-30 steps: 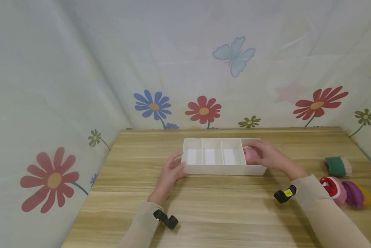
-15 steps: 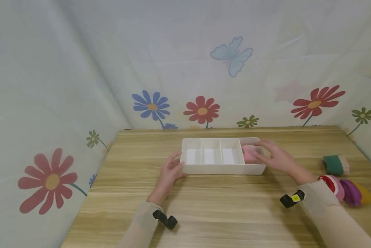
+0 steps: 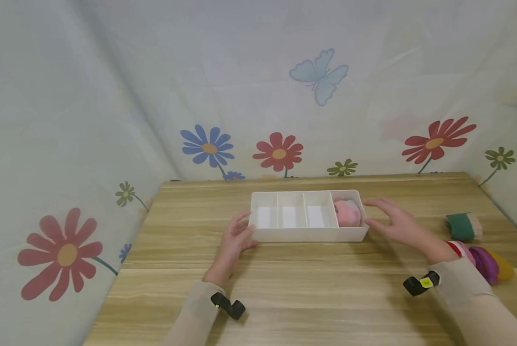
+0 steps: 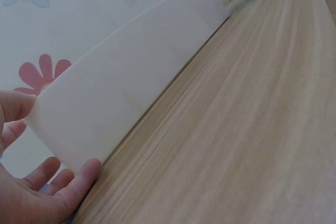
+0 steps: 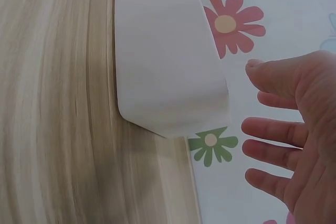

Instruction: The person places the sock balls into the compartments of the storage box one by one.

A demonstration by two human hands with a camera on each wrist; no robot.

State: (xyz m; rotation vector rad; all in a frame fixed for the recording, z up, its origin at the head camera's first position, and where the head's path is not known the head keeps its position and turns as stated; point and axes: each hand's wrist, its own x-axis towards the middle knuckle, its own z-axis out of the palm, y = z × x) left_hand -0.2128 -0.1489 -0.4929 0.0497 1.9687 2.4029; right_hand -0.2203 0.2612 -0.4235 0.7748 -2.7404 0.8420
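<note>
A white box (image 3: 309,234) with compartments in a row stands lengthwise on the wooden table. Its rightmost compartment holds a pink rolled-up sock (image 3: 347,213) with a pale grey-blue part; the other compartments show bare bottoms. At the box's left end is my left hand (image 3: 234,238), its relaxed fingers and thumb touching the end wall and front corner. My right hand (image 3: 399,226) is just off the right end, fingers spread and holding nothing. In the right wrist view a gap shows between my right hand (image 5: 310,129) and the box (image 5: 168,56).
Further right on the table (image 3: 310,298) lie more rolled socks: a green one (image 3: 460,227) with a cream cuff, a purple one (image 3: 484,265) and a yellow one (image 3: 504,267). A red, white and pink one is partly behind my right wrist. A flowered curtain (image 3: 224,86) hangs behind.
My right hand has let go of the pink sock in the right compartment and moved right, out of the box. My left hand has stayed at the box's left end.
</note>
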